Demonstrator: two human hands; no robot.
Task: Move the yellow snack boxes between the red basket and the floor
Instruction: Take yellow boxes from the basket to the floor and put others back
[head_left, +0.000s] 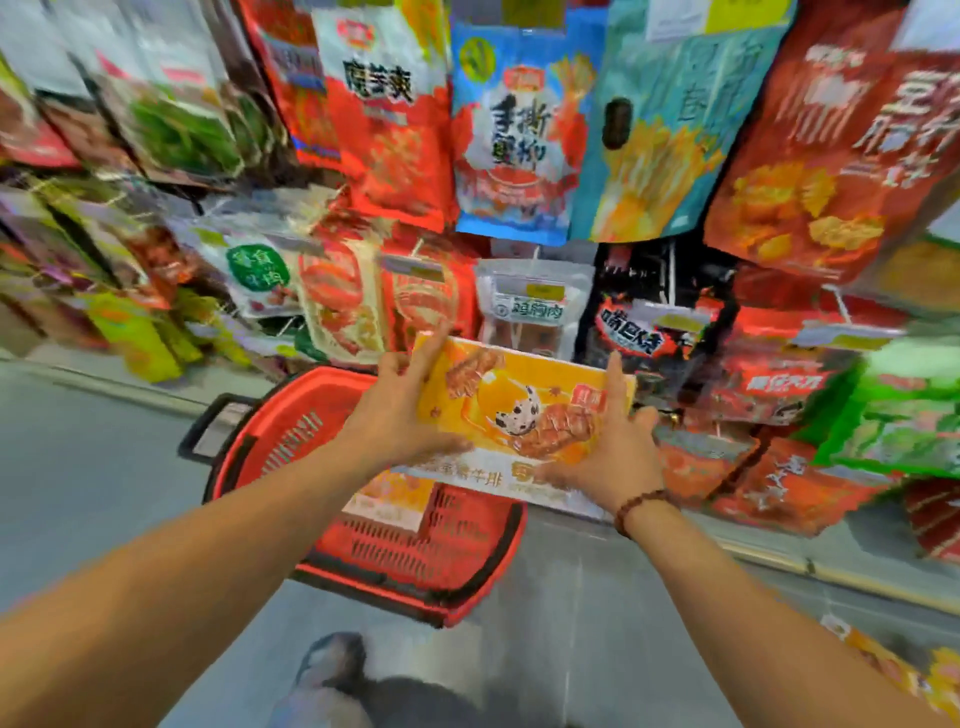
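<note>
The left grip (400, 410) and right grip (618, 441) each clasp an end of a yellow cardboard snack box (519, 400) above the red plastic basket (291, 426) on the grey floor (104, 467).

Above the left hand (400, 410) and right hand (618, 447) hangs a blue crab bag (511, 135), flanked by a red bag (395, 119) on the left and a teal chip bag (670, 119) on the right. Just beyond them hangs a clear pouch (535, 306), with a black bag (649, 332) beside it.
</note>
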